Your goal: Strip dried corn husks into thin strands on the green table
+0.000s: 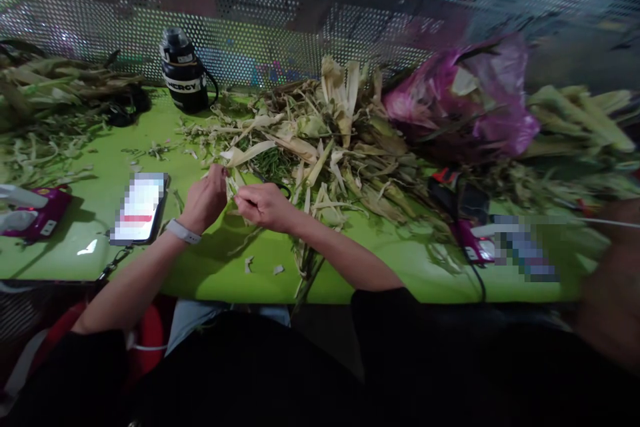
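Over the green table (210, 273), my left hand (207, 197) and my right hand (265, 205) are close together, both with fingers closed. Between them they pinch a pale husk strip (233, 185). A wider pale husk (253, 152) lies just beyond my fingers. The heap of dry husks (370, 167) spreads behind and to the right of my right hand, with a bundle of thin green strips (273, 163) in it. Small pale scraps (278, 269) lie near the table's front edge.
A phone (140, 208) lies left of my left wrist. Behind stands a black bottle (184, 73). A pink plastic bag (460, 103) sits at the back right. Purple power blocks (45, 213) and cables are at both sides. A person's arm (613, 280) shows at the right edge.
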A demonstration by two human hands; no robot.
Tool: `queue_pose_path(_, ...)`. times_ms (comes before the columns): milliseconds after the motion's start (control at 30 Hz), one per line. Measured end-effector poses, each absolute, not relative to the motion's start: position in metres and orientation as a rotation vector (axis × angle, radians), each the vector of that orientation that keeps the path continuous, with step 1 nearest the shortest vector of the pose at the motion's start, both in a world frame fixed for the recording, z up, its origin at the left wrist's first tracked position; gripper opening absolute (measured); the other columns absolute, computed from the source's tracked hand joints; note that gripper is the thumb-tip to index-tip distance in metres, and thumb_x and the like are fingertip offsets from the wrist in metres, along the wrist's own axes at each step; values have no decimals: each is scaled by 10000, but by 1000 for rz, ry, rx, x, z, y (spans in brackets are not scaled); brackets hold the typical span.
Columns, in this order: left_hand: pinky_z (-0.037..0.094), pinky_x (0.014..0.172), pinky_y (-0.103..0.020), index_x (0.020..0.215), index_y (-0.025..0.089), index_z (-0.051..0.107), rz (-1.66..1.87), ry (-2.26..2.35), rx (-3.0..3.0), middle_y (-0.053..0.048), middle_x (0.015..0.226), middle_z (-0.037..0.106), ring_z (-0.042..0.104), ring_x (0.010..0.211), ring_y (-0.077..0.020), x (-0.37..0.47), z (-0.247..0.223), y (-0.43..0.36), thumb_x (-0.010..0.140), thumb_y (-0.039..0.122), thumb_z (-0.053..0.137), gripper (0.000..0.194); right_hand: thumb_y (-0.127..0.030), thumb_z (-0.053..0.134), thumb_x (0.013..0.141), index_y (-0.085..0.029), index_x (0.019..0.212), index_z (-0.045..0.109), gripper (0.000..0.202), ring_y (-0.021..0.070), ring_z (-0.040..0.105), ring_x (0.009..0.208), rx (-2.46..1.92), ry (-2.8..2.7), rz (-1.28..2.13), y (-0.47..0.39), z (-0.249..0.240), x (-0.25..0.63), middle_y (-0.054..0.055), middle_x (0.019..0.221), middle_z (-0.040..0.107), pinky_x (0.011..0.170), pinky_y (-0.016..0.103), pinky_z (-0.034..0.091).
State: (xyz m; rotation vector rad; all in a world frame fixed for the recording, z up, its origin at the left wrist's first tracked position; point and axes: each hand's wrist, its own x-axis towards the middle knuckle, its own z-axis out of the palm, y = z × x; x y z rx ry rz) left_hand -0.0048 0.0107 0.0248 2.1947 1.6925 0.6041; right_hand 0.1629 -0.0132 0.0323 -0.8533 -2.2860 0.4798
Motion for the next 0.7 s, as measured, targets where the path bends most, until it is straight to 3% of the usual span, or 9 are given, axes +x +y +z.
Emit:
queue_pose_path(133, 523, 716, -317, 950, 178, 566, 879, 1256, 1543, -40, 759, 631, 630, 669, -164, -10, 18, 19, 957, 280, 448, 156, -342, 442, 967, -184, 662, 506, 349, 137, 450, 708, -913, -2159, 365, -9, 38, 168, 16, 688, 476, 673, 264, 358)
queue_pose_path(233, 576, 787, -354, 897, 181, 605, 857, 890, 1043, -35, 894, 673, 668, 785, -152, -15, 15, 23, 910, 286, 564, 113, -373, 547, 917, -180, 698, 605, 298, 194, 504, 959, -929, -1989, 270, -4, 45, 178, 87, 944, 582, 839, 330, 403)
queue_pose_path(300, 585, 831, -373, 898, 171, 649, 825, 816, 873, -40, 957, 687, 676, 842, -151, -16, 16, 24, 890, 241, 607, 83, -361, 581, 885, -179, 672, 607, 281, 217, 505, 1064, -866, -1930, 384, -1, 47, 182, 106, 1098, 594, 912, 372, 401)
queue_pose_path(333, 590, 832, -376, 902, 165, 667, 807, 808, 825, -44, 966, 691, 677, 848, -150, -16, 17, 24, 887, 221, 613, 79, -360, 579, 881, -179, 652, 589, 292, 212, 527, 1045, -828, -1920, 527, -1, 47, 183, 101, 1087, 612, 903, 372, 414)
queue_pose_path(400, 601, 818, -380, 906, 159, 691, 780, 798, 761, -49, 969, 697, 676, 848, -151, -15, 19, 22, 887, 195, 617, 84, -385, 556, 888, -186, 630, 521, 328, 165, 569, 826, -805, -1866, 893, 0, 45, 182, 55, 850, 633, 775, 326, 450)
queue_pose_path(467, 607, 805, -381, 901, 161, 706, 789, 796, 705, -51, 975, 703, 675, 848, -153, -13, 20, 20, 884, 184, 625, 86, -429, 553, 885, -199, 654, 462, 339, 112, 478, 594, -899, -1760, 1154, 1, 41, 178, -24, 622, 522, 612, 262, 405)
queue_pose_path(567, 607, 785, -354, 929, 167, 723, 832, 829, 658, -57, 1033, 710, 673, 838, -147, -10, 19, 19, 880, 184, 635, 102, -469, 611, 844, -197, 760, 498, 306, 79, 340, 496, -1151, -1760, 1151, 2, 34, 173, -83, 542, 402, 524, 229, 285)
queue_pose_path(700, 575, 654, -249, 989, 159, 732, 858, 875, 655, -62, 1040, 717, 659, 766, -122, -6, 17, 16, 871, 199, 653, 147, -525, 607, 842, -167, 912, 621, 365, 83, 340, 505, -1336, -1999, 943, 5, 25, 170, -73, 544, 416, 545, 242, 256)
